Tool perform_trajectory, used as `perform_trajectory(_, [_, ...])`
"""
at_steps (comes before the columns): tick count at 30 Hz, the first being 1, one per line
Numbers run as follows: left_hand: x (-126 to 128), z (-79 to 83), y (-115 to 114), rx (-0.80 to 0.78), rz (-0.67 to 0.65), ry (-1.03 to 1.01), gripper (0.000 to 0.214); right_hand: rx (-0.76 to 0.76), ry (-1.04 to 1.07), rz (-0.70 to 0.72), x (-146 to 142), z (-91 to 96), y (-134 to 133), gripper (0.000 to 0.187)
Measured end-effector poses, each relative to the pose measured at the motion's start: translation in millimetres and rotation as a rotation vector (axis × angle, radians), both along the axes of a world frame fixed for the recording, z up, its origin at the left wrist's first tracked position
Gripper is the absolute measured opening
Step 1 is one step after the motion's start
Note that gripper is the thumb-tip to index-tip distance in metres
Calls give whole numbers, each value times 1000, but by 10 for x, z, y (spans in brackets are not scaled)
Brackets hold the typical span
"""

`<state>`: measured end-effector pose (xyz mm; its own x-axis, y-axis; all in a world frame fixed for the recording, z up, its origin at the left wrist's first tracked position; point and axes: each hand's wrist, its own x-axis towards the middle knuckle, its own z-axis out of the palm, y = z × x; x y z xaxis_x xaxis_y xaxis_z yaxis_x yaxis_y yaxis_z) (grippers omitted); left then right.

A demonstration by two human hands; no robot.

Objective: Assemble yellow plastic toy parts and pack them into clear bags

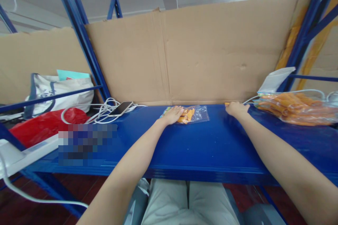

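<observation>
My left hand (pixel 173 114) lies flat on a small clear plastic bag (pixel 196 114) with orange pieces inside, resting on the blue metal shelf (pixel 211 144). My right hand (pixel 237 108) is at the back of the shelf, fingers closed round a small orange piece (pixel 227 104) whose tip shows at the knuckles. A large clear bag of orange sticks (pixel 295 108) lies just to the right of that hand.
A cardboard sheet (pixel 200 49) walls the back of the shelf. A phone (pixel 120 108) lies on coiled white cables (pixel 104 110) at the left. Further left are a red bag (pixel 42 124) and a white tote (pixel 58 93). Blue rack posts (pixel 84 38) stand either side.
</observation>
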<state>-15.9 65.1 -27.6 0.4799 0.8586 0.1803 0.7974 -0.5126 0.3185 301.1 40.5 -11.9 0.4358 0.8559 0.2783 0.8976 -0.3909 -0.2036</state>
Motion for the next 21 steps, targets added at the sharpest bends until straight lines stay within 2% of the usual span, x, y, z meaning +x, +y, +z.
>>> perform_trajectory(4, [-85, 8, 44, -3, 62, 14, 63, 20, 241, 224, -133, 130, -4, 45])
perform_trajectory(6, [-118, 6, 61, 4, 78, 17, 63, 53, 182, 298, -164, 116, -15, 40])
perform_trajectory(8, [-138, 3, 66, 8, 83, 5, 63, 74, 8, 317, -171, 61, -31, 42])
perform_trajectory(10, [-144, 0, 59, 12, 79, -32, 63, 25, -118, 327, -170, 4, -48, 49])
perform_trajectory(13, [-135, 7, 32, 38, 76, -106, 62, -125, -140, 344, -182, -21, -71, 50])
perform_trajectory(18, [-131, 38, -11, 107, 156, -218, 60, -261, -180, 323, -262, 93, -142, 38])
perform_trajectory(21, [-154, 36, 0, 135, 268, -282, 57, -212, -286, 301, -323, 178, -204, 32])
